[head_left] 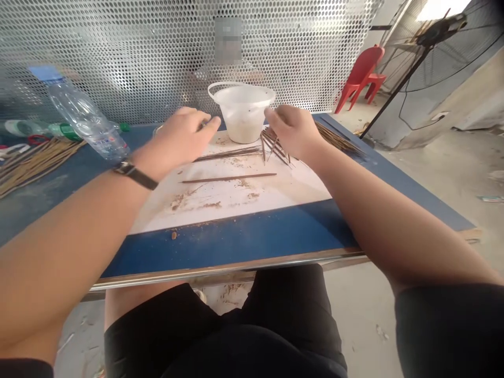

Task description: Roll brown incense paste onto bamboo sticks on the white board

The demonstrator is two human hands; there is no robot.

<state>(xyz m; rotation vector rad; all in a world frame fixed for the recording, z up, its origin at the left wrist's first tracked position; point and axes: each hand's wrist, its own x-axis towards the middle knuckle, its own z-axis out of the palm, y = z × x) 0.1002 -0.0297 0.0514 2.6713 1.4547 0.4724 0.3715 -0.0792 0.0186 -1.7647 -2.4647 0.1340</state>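
My left hand (pixel 185 135), with a dark wrist strap, is raised over the left part of a white sheet (pixel 220 197). Its fingers curl together; a small dark bit shows between them, too hidden to name. My right hand (pixel 295 128) is closed, thumb against the fingers, above a loose pile of thin brown sticks (pixel 280 148); whether it grips any is unclear. Between my hands stands a whitish plastic bucket (pixel 244 118) with its handle tipped left. A bundle of thin dark sticks (pixel 232 153) lies before it. Nearer me rests one thicker brown stick (pixel 230 178).
Brown crumbs dot the sheet and blue table (pixel 236 239). At left are a clear plastic bottle (pixel 84 115) and tan sticks (pixel 39 160). More sticks (pixel 338 139) lie at right. A perforated metal screen (pixel 157 52) backs the table, a person behind it. A red chair (pixel 360 76) and fan stand right.
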